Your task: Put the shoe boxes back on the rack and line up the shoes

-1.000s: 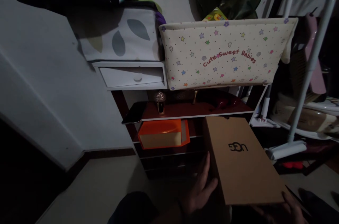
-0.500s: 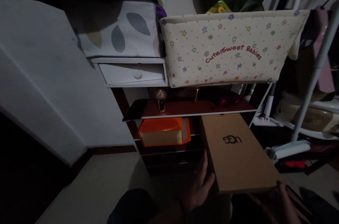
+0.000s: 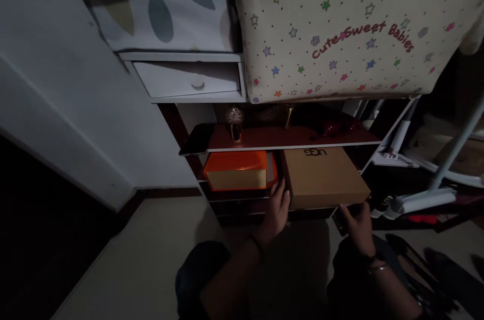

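Brown box [image 3: 323, 179] slid inward | hands [image 3: 278, 210] [image 3: 358, 227] loosely spread at its edges | orange box [image 3: 236, 171] just left

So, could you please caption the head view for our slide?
Left hand and right hand at a partly shelved brown cardboard UGG box.

The upper shelf board [image 3: 260, 135] hides the far end of the brown cardboard box [image 3: 325, 176] before me, and I cannot tell whether my left hand [image 3: 278, 209] touches its left side. My view cuts off the tops of the star-print basket [image 3: 340, 63] and leaf-print bin [image 3: 185, 22]; the dark red object [image 3: 333, 128] far right is too dim to identify.
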A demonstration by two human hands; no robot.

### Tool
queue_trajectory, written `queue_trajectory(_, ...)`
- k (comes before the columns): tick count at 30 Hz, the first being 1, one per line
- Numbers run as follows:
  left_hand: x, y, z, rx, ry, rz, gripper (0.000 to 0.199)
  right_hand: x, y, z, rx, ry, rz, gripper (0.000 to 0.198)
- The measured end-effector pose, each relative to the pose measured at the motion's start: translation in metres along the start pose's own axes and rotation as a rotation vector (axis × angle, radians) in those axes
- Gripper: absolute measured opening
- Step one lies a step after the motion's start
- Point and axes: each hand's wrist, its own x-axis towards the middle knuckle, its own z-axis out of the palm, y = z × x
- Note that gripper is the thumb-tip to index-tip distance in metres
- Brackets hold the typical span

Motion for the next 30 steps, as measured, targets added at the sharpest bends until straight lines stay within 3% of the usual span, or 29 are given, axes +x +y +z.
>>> queue_trajectory(6, -0.007, 0.016, -0.023, 0.155, 0.150, 0.195, 0.045, 0.033, -0.006, 0.025, -0.147, -0.052, -0.089, 0.062)
queue_trajectory(9, -0.006, 0.029, -0.060, 0.293, 0.411, 0.368, 0.026, 0.046, -0.010, 0.038, -0.134, -0.107, -0.118, 0.060)
queue_trajectory(11, -0.001, 0.031, -0.092, 0.383, 0.640, 0.400, 0.020, 0.055, -0.010, 0.045, -0.090, -0.168, -0.152, 0.061)
queue_trajectory(14, 0.010, 0.020, -0.140, 0.335, 0.886, 0.240, 0.033, 0.068, -0.008, 0.051, -0.060, -0.245, -0.227, 0.062)
queue_trajectory(16, 0.017, 0.006, -0.163, 0.211, 0.962, 0.058, 0.050, 0.074, -0.006, 0.053, -0.075, -0.271, -0.252, 0.062)
queue_trajectory(19, 0.022, -0.012, -0.176, -0.023, 0.823, -0.152, 0.059, 0.080, -0.004, 0.056, -0.079, -0.309, -0.254, 0.066)
queue_trajectory(22, 0.020, -0.019, -0.171, -0.109, 0.634, -0.177, 0.058, 0.079, -0.003, 0.063, -0.068, -0.349, -0.243, 0.070)
queue_trajectory(30, 0.012, -0.015, -0.166, -0.112, 0.615, -0.182, 0.066, 0.073, 0.001, 0.073, -0.050, -0.350, -0.247, 0.074)
